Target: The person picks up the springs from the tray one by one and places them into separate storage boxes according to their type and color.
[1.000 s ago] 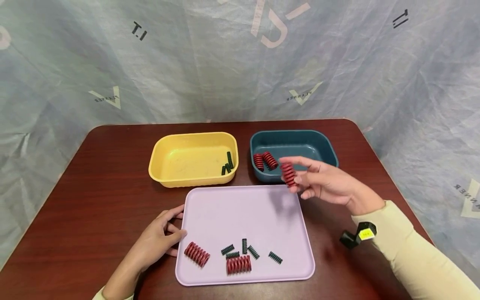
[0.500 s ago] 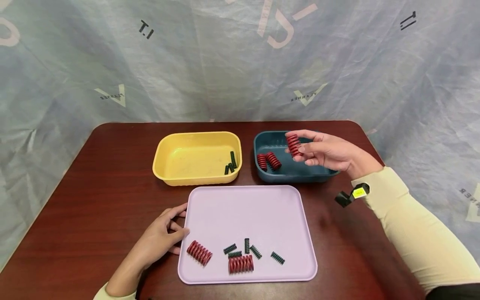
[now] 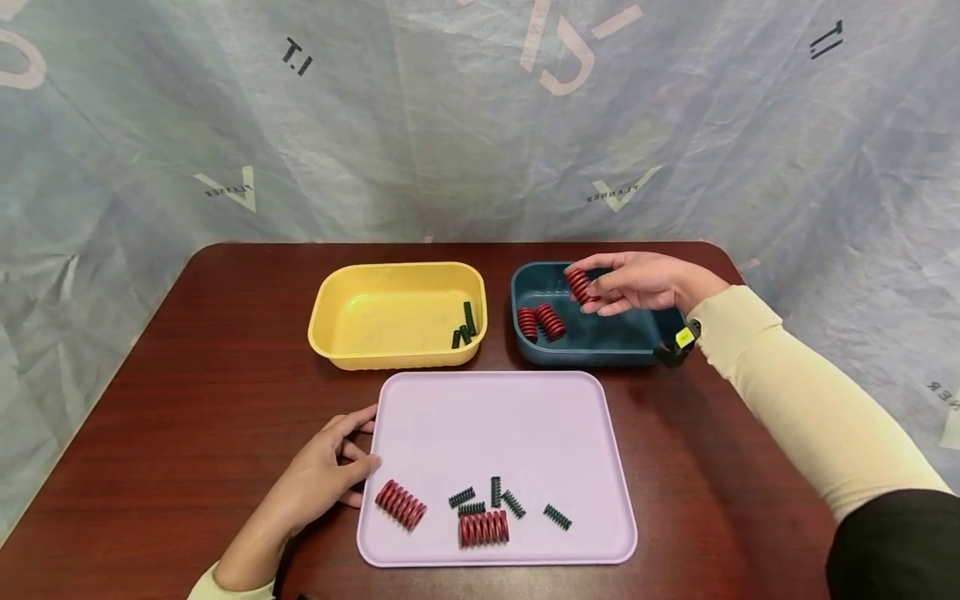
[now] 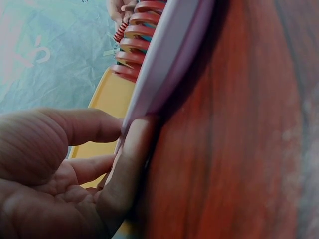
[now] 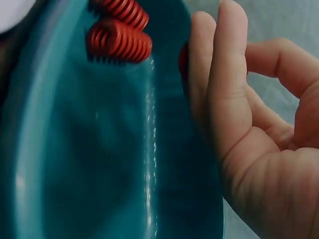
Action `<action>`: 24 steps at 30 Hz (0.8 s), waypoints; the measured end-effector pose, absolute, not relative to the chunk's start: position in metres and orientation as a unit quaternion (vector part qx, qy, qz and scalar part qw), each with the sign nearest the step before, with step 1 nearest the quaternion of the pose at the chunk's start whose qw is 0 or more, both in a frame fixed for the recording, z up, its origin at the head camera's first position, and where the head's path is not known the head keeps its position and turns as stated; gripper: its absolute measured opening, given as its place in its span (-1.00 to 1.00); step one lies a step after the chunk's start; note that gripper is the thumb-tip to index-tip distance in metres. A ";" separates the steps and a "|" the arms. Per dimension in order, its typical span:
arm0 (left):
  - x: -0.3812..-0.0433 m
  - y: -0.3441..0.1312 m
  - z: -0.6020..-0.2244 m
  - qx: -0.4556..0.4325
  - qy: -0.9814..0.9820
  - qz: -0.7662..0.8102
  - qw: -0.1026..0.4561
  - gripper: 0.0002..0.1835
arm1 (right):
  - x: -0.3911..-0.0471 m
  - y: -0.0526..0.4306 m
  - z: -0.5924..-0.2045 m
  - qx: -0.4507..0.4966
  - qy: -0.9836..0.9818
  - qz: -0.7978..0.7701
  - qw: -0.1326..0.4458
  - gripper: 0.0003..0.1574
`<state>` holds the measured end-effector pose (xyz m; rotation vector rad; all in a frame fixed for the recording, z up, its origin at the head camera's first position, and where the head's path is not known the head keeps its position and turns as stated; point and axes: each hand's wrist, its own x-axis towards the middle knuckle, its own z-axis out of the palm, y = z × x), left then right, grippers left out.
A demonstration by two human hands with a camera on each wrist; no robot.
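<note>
My right hand (image 3: 637,282) pinches a red coil spring (image 3: 580,286) between thumb and fingertips, over the dark teal bin (image 3: 600,357). In the right wrist view the fingers hide most of that spring. Two other red springs (image 5: 120,42) lie in the bin's near left corner. At the left edge of the pale purple tray (image 3: 495,417), my left hand (image 3: 318,467) grips the rim, thumb on one side and fingers on the other. On the tray lie a red spring (image 3: 401,505) at the left, another red spring (image 3: 483,528) near the front, and several small dark green springs (image 3: 557,517).
A yellow bin (image 3: 397,362) stands left of the teal one, with a few dark green springs (image 3: 468,318) at its right end. Both bins stand behind the tray on the reddish-brown table (image 3: 187,400). A grey printed sheet (image 3: 420,125) hangs behind the table.
My right hand has carried the red spring from above the tray's far right corner, away from me, to over the teal bin, and the spring has tilted. The left hand stays on the tray's edge.
</note>
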<state>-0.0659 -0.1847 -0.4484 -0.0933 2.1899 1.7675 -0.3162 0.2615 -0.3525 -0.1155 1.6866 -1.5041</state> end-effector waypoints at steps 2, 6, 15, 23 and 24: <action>-0.066 -0.185 -0.448 -0.032 0.768 0.619 0.162 -0.26 | -0.321 0.259 -0.354 -0.048 0.680 -0.586 0.438 -0.30; -0.066 -0.185 -0.449 -0.034 0.770 0.616 0.161 -0.26 | -0.328 0.255 -0.356 -0.056 0.687 -0.556 0.465 -0.27; -0.067 -0.185 -0.452 -0.030 0.771 0.615 0.164 -0.25 | -0.337 0.250 -0.368 -0.004 0.696 -0.506 0.510 -0.22; -0.069 -0.186 -0.452 -0.023 0.771 0.616 0.159 -0.25 | -0.343 0.251 -0.371 0.021 0.694 -0.508 0.510 -0.20; -0.069 -0.186 -0.452 -0.024 0.771 0.616 0.159 -0.25 | -0.344 0.250 -0.371 0.020 0.693 -0.510 0.510 -0.19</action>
